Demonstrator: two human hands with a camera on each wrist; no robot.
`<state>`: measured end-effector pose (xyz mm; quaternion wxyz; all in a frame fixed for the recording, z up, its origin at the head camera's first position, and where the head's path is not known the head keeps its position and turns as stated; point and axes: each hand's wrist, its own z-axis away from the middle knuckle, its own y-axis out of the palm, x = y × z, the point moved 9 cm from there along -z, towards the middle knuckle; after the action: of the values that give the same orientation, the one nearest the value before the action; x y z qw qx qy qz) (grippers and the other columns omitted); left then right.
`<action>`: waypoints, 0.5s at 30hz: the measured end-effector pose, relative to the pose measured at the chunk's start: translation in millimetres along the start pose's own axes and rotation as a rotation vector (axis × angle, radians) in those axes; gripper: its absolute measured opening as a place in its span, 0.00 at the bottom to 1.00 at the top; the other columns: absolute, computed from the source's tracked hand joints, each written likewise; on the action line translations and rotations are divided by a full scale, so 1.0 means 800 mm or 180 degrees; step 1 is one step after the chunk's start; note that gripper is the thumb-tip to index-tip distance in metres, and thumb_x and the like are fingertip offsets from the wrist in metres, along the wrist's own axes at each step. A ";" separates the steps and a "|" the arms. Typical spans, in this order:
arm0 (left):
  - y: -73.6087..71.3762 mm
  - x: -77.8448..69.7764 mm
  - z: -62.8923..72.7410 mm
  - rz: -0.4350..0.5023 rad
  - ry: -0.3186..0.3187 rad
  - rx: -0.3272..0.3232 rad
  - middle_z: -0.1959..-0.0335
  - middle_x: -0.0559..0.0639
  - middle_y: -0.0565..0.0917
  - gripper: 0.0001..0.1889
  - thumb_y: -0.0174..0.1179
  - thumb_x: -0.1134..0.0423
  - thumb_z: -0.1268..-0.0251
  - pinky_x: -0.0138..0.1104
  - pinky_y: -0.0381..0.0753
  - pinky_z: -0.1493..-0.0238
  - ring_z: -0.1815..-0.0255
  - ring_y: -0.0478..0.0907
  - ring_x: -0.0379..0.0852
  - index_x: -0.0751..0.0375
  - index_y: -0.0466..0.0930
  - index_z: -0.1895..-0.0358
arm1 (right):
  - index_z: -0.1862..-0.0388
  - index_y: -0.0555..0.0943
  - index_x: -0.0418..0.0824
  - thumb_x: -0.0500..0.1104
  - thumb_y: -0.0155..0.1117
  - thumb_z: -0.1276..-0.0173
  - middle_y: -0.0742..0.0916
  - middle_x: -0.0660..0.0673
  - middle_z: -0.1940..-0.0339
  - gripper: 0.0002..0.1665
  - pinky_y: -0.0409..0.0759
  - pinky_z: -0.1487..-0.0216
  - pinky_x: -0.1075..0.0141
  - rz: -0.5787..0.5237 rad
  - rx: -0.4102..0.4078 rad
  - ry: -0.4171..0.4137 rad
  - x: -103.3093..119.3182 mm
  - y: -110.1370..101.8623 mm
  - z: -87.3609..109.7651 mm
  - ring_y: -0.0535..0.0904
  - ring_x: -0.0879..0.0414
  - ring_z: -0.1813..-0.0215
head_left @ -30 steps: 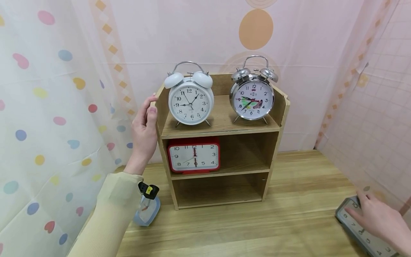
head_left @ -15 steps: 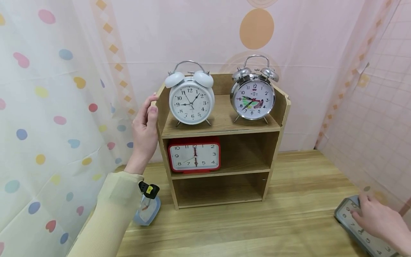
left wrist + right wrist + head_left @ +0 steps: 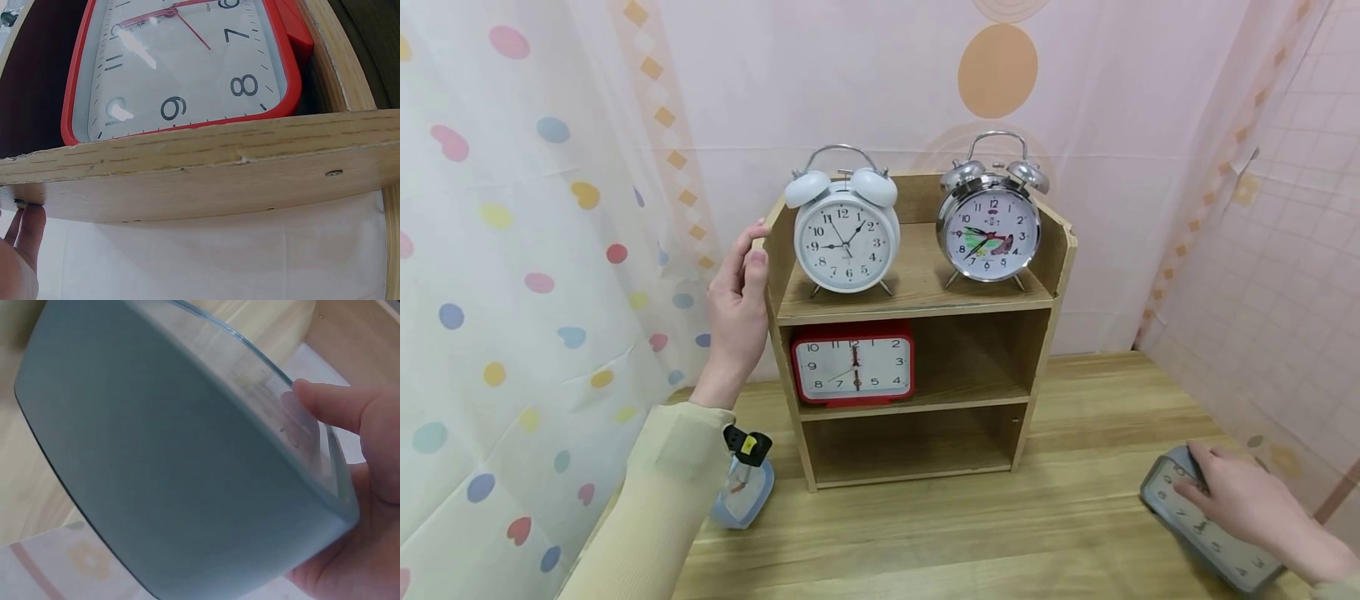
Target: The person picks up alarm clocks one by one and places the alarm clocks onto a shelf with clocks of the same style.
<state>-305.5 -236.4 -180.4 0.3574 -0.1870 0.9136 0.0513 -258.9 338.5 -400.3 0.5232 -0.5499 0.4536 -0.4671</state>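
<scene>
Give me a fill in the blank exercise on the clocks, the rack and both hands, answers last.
In the head view, the left hand touches the ____ side of the wooden rack.
The red clock stands on the ____ level, between the top and bottom ones.
The white clock and the silver clock each carry ____ bells.
The right hand grips the gray clock, to the ____ of the rack in the head view.
Missing words: left; middle; two; right.
</scene>
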 end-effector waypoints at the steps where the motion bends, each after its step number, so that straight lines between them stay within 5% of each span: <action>1: 0.000 0.000 0.000 -0.0003 -0.0001 0.0002 0.72 0.32 0.67 0.19 0.49 0.57 0.16 0.30 0.58 0.67 0.73 0.56 0.36 0.56 0.78 0.32 | 0.36 0.72 0.14 0.49 0.70 0.29 0.85 0.17 0.50 0.41 0.86 0.62 0.45 -0.0009 -0.0031 -0.0029 0.004 -0.002 0.000 0.87 0.30 0.55; 3: 0.001 0.000 0.001 0.0003 -0.0002 0.0015 0.76 0.36 0.60 0.19 0.49 0.56 0.16 0.30 0.57 0.68 0.74 0.56 0.36 0.56 0.78 0.32 | 0.37 0.73 0.15 0.48 0.71 0.30 0.85 0.18 0.50 0.40 0.85 0.64 0.46 -0.0024 -0.0134 -0.0083 0.012 -0.005 0.000 0.87 0.30 0.56; 10: 0.002 0.000 0.001 0.0042 0.0011 0.0010 0.76 0.36 0.60 0.19 0.49 0.57 0.16 0.30 0.57 0.67 0.74 0.56 0.36 0.57 0.78 0.33 | 0.37 0.76 0.18 0.48 0.73 0.31 0.86 0.20 0.49 0.38 0.85 0.62 0.43 -0.0009 -0.0342 -0.0173 0.027 -0.012 0.001 0.87 0.30 0.54; 15: 0.001 0.000 0.001 0.0014 0.0011 0.0003 0.76 0.36 0.60 0.19 0.49 0.56 0.17 0.30 0.56 0.69 0.74 0.55 0.36 0.56 0.78 0.33 | 0.35 0.75 0.18 0.48 0.73 0.31 0.88 0.25 0.53 0.39 0.83 0.67 0.53 -0.0105 -0.0376 -0.0278 0.038 -0.015 0.000 0.87 0.42 0.60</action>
<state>-305.6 -236.0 -181.0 0.3557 -0.1848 0.9147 0.0513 -254.1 309.0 -387.4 0.5013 -0.6070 0.4480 -0.4236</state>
